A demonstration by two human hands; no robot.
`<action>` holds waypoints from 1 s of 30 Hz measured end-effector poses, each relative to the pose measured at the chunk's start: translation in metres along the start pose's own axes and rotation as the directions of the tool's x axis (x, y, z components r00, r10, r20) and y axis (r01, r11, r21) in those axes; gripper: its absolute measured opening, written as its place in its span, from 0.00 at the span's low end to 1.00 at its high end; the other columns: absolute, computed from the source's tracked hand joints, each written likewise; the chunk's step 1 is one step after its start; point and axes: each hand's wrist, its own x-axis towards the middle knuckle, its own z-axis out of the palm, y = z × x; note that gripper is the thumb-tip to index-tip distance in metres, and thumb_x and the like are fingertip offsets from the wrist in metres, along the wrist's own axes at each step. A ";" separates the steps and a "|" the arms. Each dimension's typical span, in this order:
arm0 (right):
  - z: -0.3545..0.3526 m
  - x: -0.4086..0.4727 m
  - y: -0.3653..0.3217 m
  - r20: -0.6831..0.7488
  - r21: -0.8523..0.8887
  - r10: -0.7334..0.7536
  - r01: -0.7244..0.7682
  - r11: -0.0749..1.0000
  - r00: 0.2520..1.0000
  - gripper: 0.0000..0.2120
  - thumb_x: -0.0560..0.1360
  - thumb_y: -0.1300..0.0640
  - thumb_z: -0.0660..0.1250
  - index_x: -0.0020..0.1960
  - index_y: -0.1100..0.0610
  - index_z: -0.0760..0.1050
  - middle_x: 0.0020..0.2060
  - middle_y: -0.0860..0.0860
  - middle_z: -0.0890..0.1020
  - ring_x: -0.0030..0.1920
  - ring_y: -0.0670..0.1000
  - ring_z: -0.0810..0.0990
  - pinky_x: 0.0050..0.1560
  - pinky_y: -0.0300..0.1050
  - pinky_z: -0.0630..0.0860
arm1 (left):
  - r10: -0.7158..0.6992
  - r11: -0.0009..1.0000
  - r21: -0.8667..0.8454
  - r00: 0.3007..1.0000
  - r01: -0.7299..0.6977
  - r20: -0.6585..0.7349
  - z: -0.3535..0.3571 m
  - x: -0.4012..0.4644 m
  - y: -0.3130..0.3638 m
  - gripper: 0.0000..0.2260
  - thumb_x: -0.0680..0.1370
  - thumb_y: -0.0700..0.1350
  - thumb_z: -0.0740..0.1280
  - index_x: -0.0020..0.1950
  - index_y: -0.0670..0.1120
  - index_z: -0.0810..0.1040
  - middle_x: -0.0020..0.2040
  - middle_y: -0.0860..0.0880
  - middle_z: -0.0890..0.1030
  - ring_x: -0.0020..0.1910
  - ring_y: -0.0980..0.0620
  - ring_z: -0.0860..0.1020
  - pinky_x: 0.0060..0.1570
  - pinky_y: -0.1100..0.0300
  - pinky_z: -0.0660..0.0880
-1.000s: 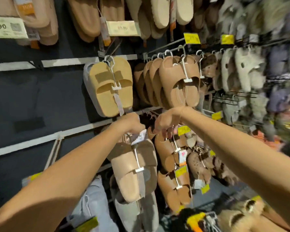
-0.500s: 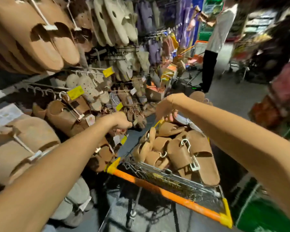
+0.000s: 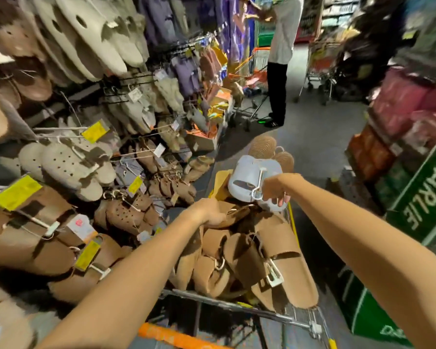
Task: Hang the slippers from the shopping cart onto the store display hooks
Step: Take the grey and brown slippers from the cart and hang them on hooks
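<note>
1. The right hand [image 3: 275, 190] curls its fingers round the white hanger of a pale blue slipper pair [image 3: 252, 177] above the shopping cart [image 3: 300, 321].
2. The left hand [image 3: 209, 215] grips a brown slipper [image 3: 234, 214] in the cart pile.
3. Display hooks [image 3: 136, 153] full of slippers stand left; another person [image 3: 280, 59] stands down the aisle.

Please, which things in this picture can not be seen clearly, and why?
- Left hand, head view: its fingers are buried among the tan foam slippers, so the grip is hidden.
- Pale blue slipper pair: the right hand covers part of its white hanger.
- Yellow price tags: print is blurred.
- Orange cart handle: cut by the bottom edge.
</note>
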 end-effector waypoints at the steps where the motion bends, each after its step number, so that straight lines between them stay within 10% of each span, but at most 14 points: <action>1: -0.001 0.011 0.003 0.009 0.026 -0.018 0.018 0.999 1.000 0.14 0.80 0.55 0.62 0.60 0.62 0.76 0.47 0.56 0.85 0.41 0.54 0.84 0.44 0.48 0.83 | -0.001 1.000 -0.002 1.000 0.001 0.003 0.001 0.007 0.005 0.20 0.81 0.51 0.62 0.53 0.33 0.80 0.56 0.33 0.81 0.54 0.35 0.79 0.42 0.55 0.68; 7: 0.030 0.076 -0.001 -0.091 0.151 -0.061 0.074 0.986 0.994 0.05 0.73 0.59 0.69 0.50 0.55 0.78 0.50 0.56 0.84 0.44 0.56 0.81 0.52 0.52 0.81 | 0.044 0.994 -0.097 0.999 -0.044 0.003 0.023 0.047 0.027 0.21 0.83 0.59 0.59 0.47 0.42 0.77 0.57 0.40 0.81 0.53 0.39 0.77 0.44 0.57 0.66; 12: 0.049 0.094 -0.012 -0.201 0.189 -0.058 0.097 0.977 0.978 0.16 0.80 0.52 0.64 0.59 0.62 0.77 0.56 0.60 0.81 0.49 0.59 0.78 0.46 0.48 0.72 | 0.026 0.985 -0.168 0.999 -0.034 -0.047 0.042 0.061 0.024 0.18 0.82 0.44 0.61 0.35 0.38 0.73 0.42 0.36 0.81 0.52 0.37 0.80 0.43 0.53 0.72; 15: 0.029 0.085 -0.025 -0.341 0.443 0.039 0.124 0.888 0.939 0.12 0.77 0.53 0.66 0.54 0.62 0.78 0.49 0.60 0.81 0.45 0.58 0.77 0.43 0.47 0.72 | -0.001 0.985 -0.171 0.994 -0.018 -0.109 0.039 0.053 0.023 0.15 0.82 0.48 0.63 0.51 0.36 0.78 0.55 0.36 0.81 0.51 0.41 0.79 0.47 0.57 0.67; 18: -0.013 0.060 -0.041 -0.352 0.729 0.114 0.196 0.656 0.929 0.10 0.76 0.56 0.70 0.52 0.62 0.77 0.43 0.57 0.80 0.42 0.56 0.80 0.34 0.44 0.73 | -0.068 0.965 -0.261 0.981 0.018 -0.184 0.034 0.048 0.023 0.28 0.77 0.63 0.65 0.66 0.42 0.74 0.63 0.45 0.78 0.63 0.42 0.76 0.57 0.53 0.67; 20: -0.040 0.035 -0.057 -0.269 0.924 0.133 0.217 0.314 0.954 0.08 0.76 0.59 0.71 0.52 0.63 0.78 0.37 0.55 0.79 0.32 0.49 0.76 0.23 0.37 0.68 | -0.080 0.907 -0.419 0.956 -0.048 -0.282 0.027 0.039 0.028 0.30 0.72 0.67 0.69 0.64 0.46 0.74 0.62 0.48 0.78 0.62 0.46 0.76 0.59 0.52 0.71; 25: -0.080 -0.038 -0.110 -0.215 0.957 -0.159 0.175 -0.229 0.964 0.11 0.83 0.63 0.59 0.42 0.58 0.72 0.22 0.49 0.75 0.15 0.41 0.68 0.15 0.31 0.61 | -0.367 0.563 -0.785 0.773 -0.257 -0.517 0.001 0.000 0.022 0.39 0.70 0.53 0.77 0.75 0.43 0.65 0.67 0.44 0.76 0.68 0.42 0.75 0.67 0.47 0.73; 30: -0.076 -0.122 -0.172 -0.242 0.950 -0.396 0.133 -0.281 0.886 0.12 0.80 0.58 0.55 0.39 0.53 0.68 0.23 0.47 0.73 0.18 0.43 0.66 0.18 0.32 0.57 | -0.620 0.218 -0.821 0.575 -0.527 -0.533 -0.023 -0.068 -0.019 0.27 0.70 0.40 0.77 0.68 0.41 0.74 0.59 0.43 0.82 0.55 0.46 0.81 0.60 0.50 0.79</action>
